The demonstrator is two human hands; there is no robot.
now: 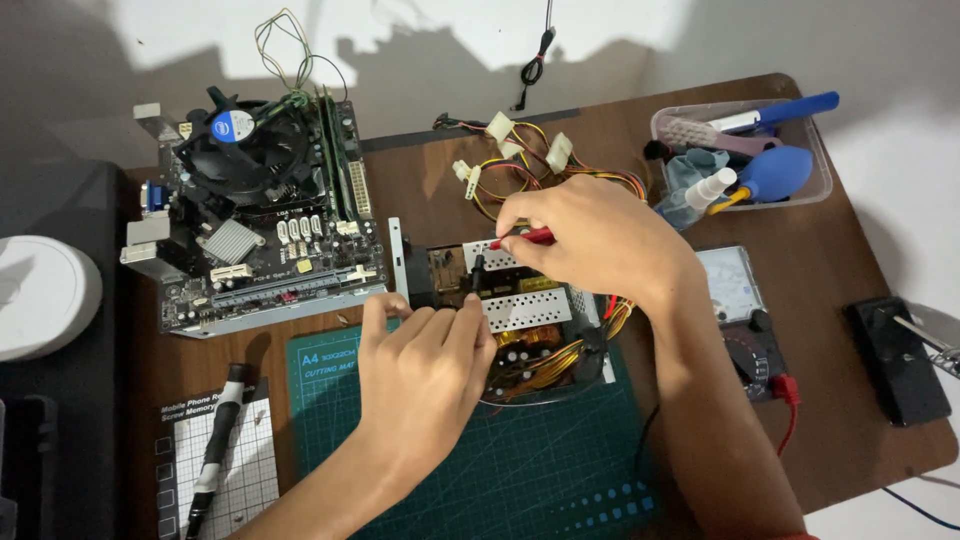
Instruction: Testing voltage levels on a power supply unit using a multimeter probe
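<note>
An opened power supply unit (520,310) with perforated metal heat sinks and coloured wire bundles lies on a green cutting mat (520,470). My right hand (590,240) pinches a red multimeter probe (525,238) and points it down at the board. My left hand (425,375) rests on the unit's near edge, its fingers closed around a black probe (477,275) that stands upright on the board. An analogue multimeter (740,310) with a red lead plugged in lies just right of my right forearm.
A computer motherboard (260,210) with a fan cooler sits at the back left. A clear plastic box (745,155) holds a blue air blower, brush and spray bottle. A black screwdriver (215,440) lies on a white screw mat. A black block (897,358) sits at the right edge.
</note>
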